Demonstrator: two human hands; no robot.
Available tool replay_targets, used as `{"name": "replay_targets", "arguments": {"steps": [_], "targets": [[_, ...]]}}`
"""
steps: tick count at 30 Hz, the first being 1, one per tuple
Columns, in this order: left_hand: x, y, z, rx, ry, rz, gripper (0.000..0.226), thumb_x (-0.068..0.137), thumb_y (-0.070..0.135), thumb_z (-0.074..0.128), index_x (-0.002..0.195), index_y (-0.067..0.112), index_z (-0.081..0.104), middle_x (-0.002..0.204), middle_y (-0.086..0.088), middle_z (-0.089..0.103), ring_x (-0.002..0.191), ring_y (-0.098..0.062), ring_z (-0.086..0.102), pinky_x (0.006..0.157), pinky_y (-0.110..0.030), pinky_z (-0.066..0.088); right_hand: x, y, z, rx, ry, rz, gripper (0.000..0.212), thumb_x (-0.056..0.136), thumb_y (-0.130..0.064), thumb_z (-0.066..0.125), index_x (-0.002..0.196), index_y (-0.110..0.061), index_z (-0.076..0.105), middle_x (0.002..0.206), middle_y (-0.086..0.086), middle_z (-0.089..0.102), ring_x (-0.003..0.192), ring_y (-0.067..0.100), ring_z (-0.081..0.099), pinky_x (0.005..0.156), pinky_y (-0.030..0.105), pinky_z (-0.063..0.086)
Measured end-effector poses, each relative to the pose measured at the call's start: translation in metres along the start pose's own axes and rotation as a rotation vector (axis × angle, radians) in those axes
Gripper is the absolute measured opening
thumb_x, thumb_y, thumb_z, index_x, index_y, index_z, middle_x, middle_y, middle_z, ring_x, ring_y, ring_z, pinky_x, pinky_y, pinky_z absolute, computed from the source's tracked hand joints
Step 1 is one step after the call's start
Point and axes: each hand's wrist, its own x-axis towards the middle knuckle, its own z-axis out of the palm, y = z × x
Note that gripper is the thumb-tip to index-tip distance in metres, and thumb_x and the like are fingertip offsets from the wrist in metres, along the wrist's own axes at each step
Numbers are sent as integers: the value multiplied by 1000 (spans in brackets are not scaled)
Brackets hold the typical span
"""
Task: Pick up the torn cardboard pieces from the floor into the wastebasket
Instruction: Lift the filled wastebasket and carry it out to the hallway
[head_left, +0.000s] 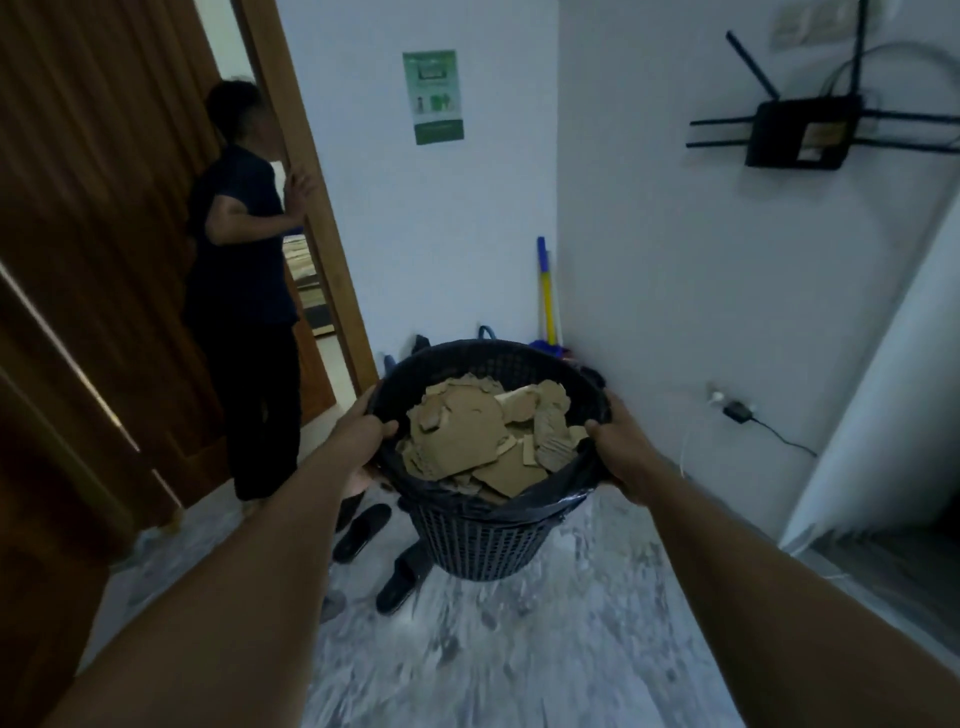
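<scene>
A dark mesh wastebasket (478, 545) with a black bag liner is held up off the floor, tilted toward me. Several torn brown cardboard pieces (467, 436) fill it. My left hand (363, 431) grips the rim on the left side. My right hand (618, 441) grips the rim on the right side. No cardboard shows on the visible grey marbled floor (519, 649).
A person in dark clothes (244, 291) stands at the wooden doorway (322, 218) on the left. Black slippers (363, 530) lie under the basket. A yellow and blue broom (545, 296) leans in the corner. A router (800, 130) and a wall plug (735, 410) are on the right wall.
</scene>
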Motion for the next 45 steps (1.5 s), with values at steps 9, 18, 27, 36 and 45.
{"name": "replay_targets", "arguments": {"steps": [9, 18, 27, 36, 45], "targets": [[232, 21, 110, 93, -252, -22, 66, 101, -10, 46, 150, 35, 44, 144, -10, 54, 115, -35, 58, 92, -54, 55, 158, 31, -21, -49, 273, 83, 61, 104, -12, 44, 159, -28, 23, 143, 4, 47, 124, 30, 50, 104, 52, 48], [412, 5, 264, 150, -491, -103, 71, 99, -14, 41, 150, 35, 46, 133, -12, 62, 104, -32, 64, 73, -41, 56, 293, 91, -75, 54, 511, 226, 62, 106, -13, 41, 160, -27, 13, 135, 10, 51, 108, 30, 57, 86, 43, 53], [556, -85, 433, 341, -596, -189, 69, 102, -12, 42, 155, 32, 39, 133, -7, 56, 108, -32, 56, 80, -41, 51, 422, 232, -115, 114, 704, 364, 49, 101, -1, 45, 145, -20, 38, 129, 3, 58, 113, 25, 59, 94, 47, 54], [700, -311, 602, 474, -765, -156, 75, 99, -11, 46, 152, 42, 41, 142, -2, 57, 119, -29, 59, 95, -44, 53, 527, 469, -171, 43, 923, 421, 57, 104, -10, 42, 156, -30, 30, 144, -2, 54, 126, 21, 55, 106, 46, 47], [752, -523, 730, 544, -885, -82, 75, 98, -12, 42, 149, 43, 47, 135, 4, 59, 112, -18, 60, 79, -23, 53, 566, 699, -209, -62, 1160, 504, 58, 105, -19, 41, 159, -34, 23, 153, -2, 46, 134, 22, 49, 107, 46, 47]]}}
